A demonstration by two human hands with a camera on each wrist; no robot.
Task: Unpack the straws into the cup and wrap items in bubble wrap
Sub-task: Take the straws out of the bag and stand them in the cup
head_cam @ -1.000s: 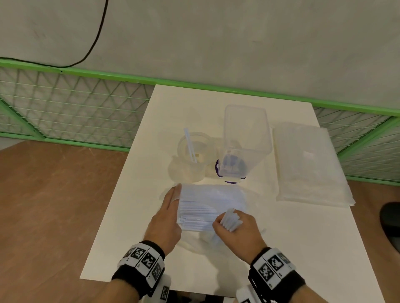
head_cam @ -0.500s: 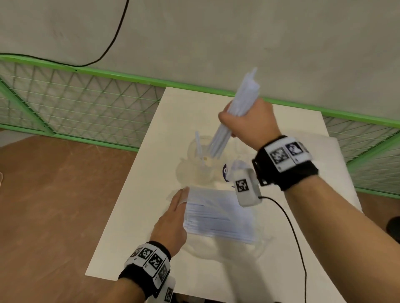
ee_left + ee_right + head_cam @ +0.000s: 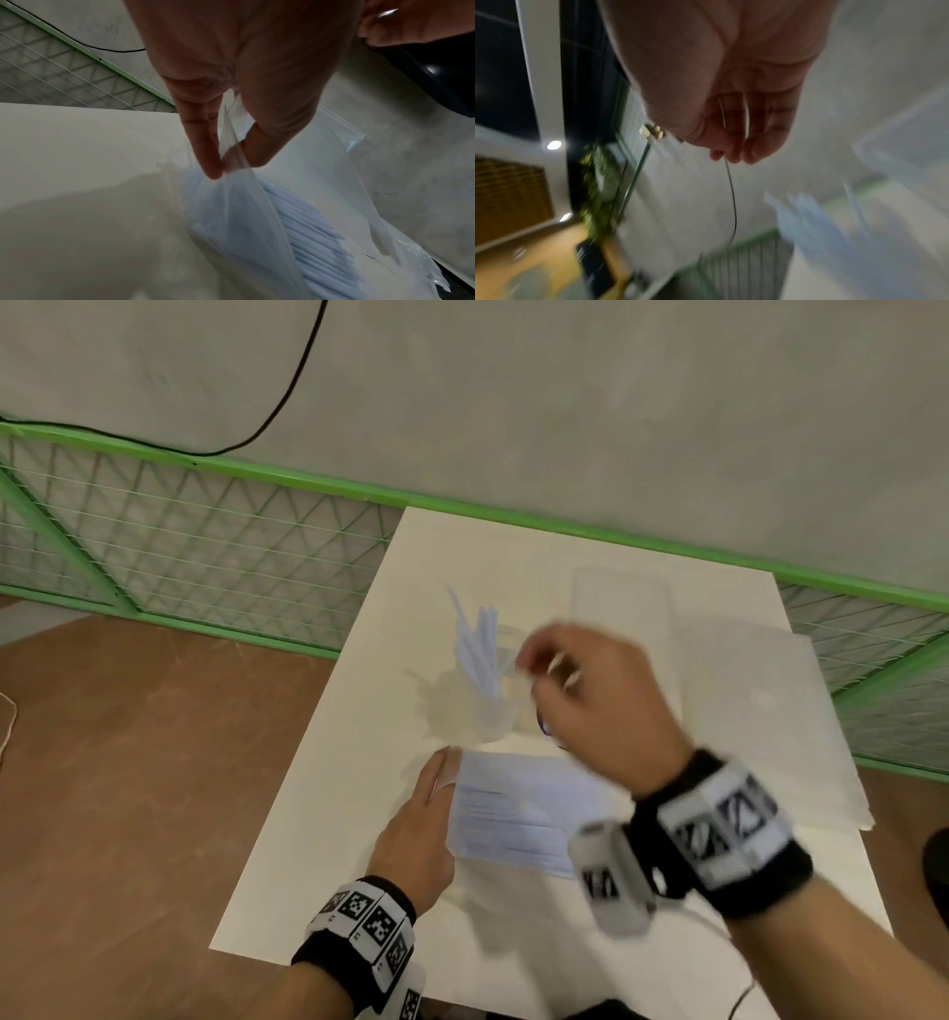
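A clear cup (image 3: 490, 713) stands mid-table with a bunch of pale straws (image 3: 477, 649) upright in it. In front of it lies a clear plastic bag (image 3: 513, 814) still holding several straws (image 3: 308, 223). My left hand (image 3: 444, 762) is at the bag's left end, and its thumb and finger pinch the bag's open edge (image 3: 226, 160). My right hand (image 3: 534, 662) hovers just right of the cup, blurred by motion, with its fingers (image 3: 731, 156) loosely curled and nothing in them.
A tall clear container (image 3: 621, 608) stands behind the right hand. A folded sheet of bubble wrap (image 3: 770, 726) lies at the table's right. The white table (image 3: 318, 839) ends at a green mesh fence (image 3: 205, 541), with brown floor to the left.
My right hand carried a bundle of straws from the bag up to the cup, let it go there, and now pulls back empty. The left hand has stayed on the bag.
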